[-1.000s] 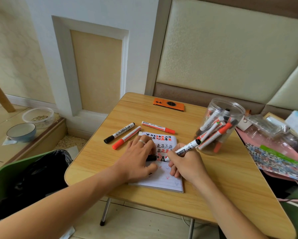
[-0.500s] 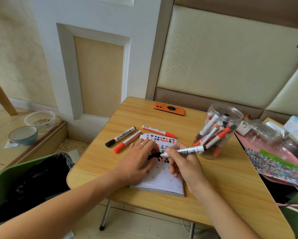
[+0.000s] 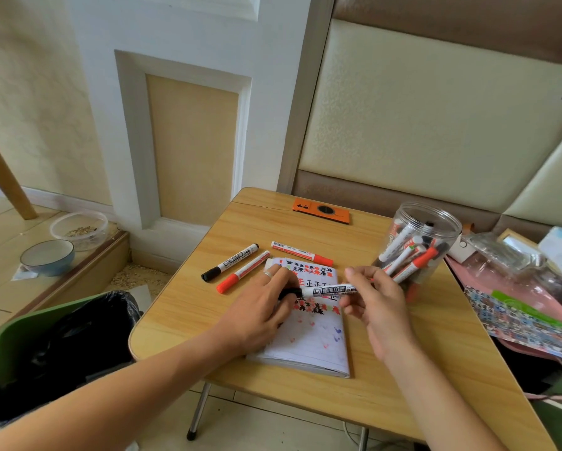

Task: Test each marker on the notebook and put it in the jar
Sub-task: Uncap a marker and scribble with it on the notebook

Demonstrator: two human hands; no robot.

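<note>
A white marker (image 3: 330,290) with black print lies level above the open notebook (image 3: 309,333), whose page carries black and red test marks. My right hand (image 3: 375,304) pinches the marker's barrel. My left hand (image 3: 260,307) holds its black cap end (image 3: 291,292) and rests on the page. A clear plastic jar (image 3: 418,244) with several markers inside stands at the right. One black-capped marker (image 3: 230,262) and two red-capped markers (image 3: 243,276) (image 3: 301,253) lie on the wooden table (image 3: 403,379) beyond the notebook.
An orange phone (image 3: 321,210) lies at the table's far edge. Cluttered bags and packets (image 3: 520,288) crowd the right side. A green bin with a black liner (image 3: 55,343) stands left of the table, with two bowls (image 3: 48,257) on the floor beyond.
My right hand lifted the marker off the page and turned it level. My left hand brought the black cap onto its tip end.
</note>
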